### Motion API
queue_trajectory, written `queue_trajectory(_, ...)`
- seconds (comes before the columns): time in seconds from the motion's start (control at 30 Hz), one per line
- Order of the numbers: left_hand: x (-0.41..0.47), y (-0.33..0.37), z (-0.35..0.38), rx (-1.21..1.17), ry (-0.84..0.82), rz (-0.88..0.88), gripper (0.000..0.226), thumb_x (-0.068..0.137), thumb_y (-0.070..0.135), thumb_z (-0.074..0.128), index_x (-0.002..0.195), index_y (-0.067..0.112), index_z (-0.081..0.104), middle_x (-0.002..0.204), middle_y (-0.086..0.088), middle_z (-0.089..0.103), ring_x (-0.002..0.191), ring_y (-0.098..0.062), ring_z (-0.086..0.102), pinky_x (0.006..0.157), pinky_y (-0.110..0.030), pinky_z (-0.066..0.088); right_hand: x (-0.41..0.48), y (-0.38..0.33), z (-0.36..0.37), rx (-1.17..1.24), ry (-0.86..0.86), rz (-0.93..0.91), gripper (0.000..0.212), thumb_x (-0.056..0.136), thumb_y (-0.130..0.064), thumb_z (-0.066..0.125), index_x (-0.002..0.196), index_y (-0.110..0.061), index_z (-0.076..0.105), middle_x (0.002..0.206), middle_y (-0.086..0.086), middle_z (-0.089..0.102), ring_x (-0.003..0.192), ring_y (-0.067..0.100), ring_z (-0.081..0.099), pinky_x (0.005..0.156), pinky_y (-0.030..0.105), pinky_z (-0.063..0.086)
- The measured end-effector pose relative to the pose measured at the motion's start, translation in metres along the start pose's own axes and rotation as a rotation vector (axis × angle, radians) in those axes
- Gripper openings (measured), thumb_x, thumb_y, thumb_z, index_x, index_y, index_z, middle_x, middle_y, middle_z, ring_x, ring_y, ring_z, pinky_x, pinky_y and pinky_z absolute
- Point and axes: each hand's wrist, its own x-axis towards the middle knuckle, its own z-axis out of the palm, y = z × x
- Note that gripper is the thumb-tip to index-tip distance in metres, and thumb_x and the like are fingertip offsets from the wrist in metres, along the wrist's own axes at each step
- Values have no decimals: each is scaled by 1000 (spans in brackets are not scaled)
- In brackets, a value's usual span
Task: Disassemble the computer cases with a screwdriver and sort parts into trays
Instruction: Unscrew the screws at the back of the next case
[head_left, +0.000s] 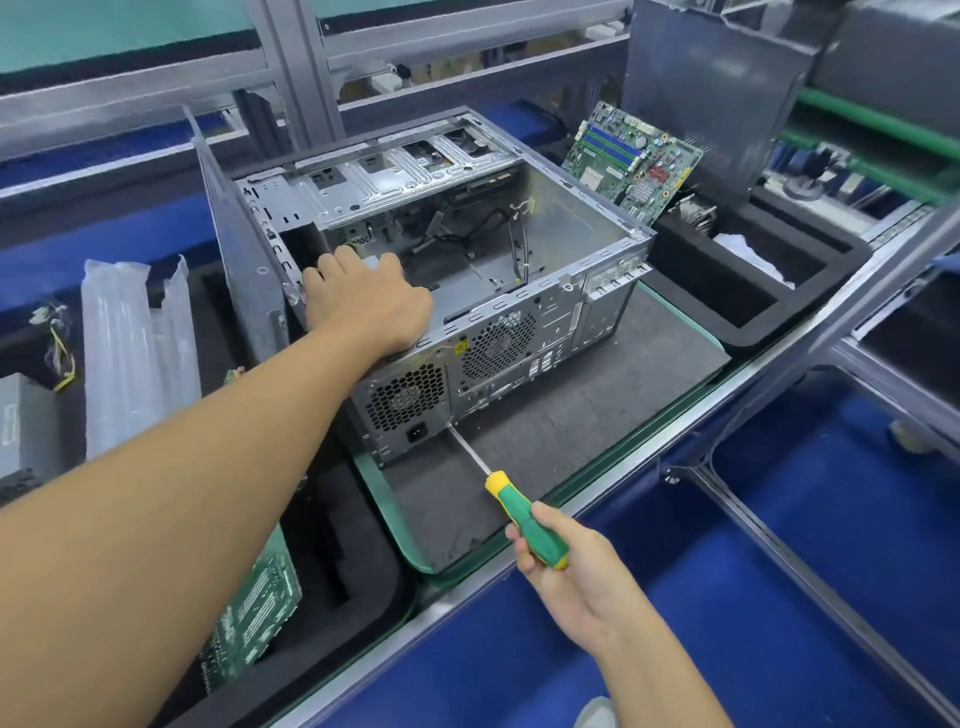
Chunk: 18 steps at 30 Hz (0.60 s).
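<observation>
The case (519, 353) lies on its side on a grey mat (597, 410), open face up and rear panel toward the person. Its floor is bare metal, with a few black cables at the far end.

The left hand (363, 301) reaches over the case's near left corner, knuckles up. Its fingers bend down together into the opening and the tips are hidden, so whether they grip anything inside cannot be told. Just below that hand's wrist, on the rear panel, are the power supply's grille and socket (415, 431).

The right hand (576, 577) is curled round the green and yellow handle of a screwdriver (524, 519), thumb along the top and fingers wrapped beneath. The shaft runs up and left from those fingers, and its tip meets the rear panel beside the socket, low on the case.

Left of the left fingers, a grey side panel (244, 270) stands on edge against the case. Farther left are clear plastic sleeves (135, 353) and a grey metal box (26, 421). Under the left forearm, a green board (260, 597) sits in black foam.

Well beyond the right fingers, past the case, a motherboard (631, 156) leans upright at the edge of a black foam tray (748, 322), with white material in the tray.
</observation>
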Motion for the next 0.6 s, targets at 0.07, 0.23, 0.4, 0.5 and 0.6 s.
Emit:
queue_trajectory(0.07,0,0,0,8,1,1,41,88,39,36,122,21,49,125,-20,42,116,-37,37,97,-48,27,-2,10,1,105,-9,13,37,87,-13,72,114,11,66,82,20,70,65,22,62,55,27,54)
queue_trajectory(0.23,1,1,1,14,6,4,41,87,39,35,121,20,49,124,-21,42,115,-38,37,97,-49,28,-2,10,7,-271,3,11,34,101,-38,57,114,-6,54,70,9,60,49,14,41,37,22,30)
queue_trajectory(0.4,0,0,0,25,2,2,39,88,39,34,118,19,48,125,-21,42,116,-38,37,98,-49,28,-4,13,14,-481,116,-332,28,99,-31,58,81,-17,41,62,4,54,49,15,31,42,25,25)
queue_trajectory(0.5,0,1,0,27,-1,0,39,87,39,34,117,18,48,126,-21,42,117,-38,37,98,-49,28,-5,32,16,-972,229,-748,36,97,-35,62,76,-27,35,60,-7,42,52,11,31,46,20,26)
queue_trajectory(0.6,0,1,0,31,-1,-1,38,87,38,34,117,18,47,126,-21,42,118,-38,37,99,-49,28,0,39,9,-1359,351,-1137,29,93,-25,68,83,-22,41,75,-10,40,62,11,37,53,18,28)
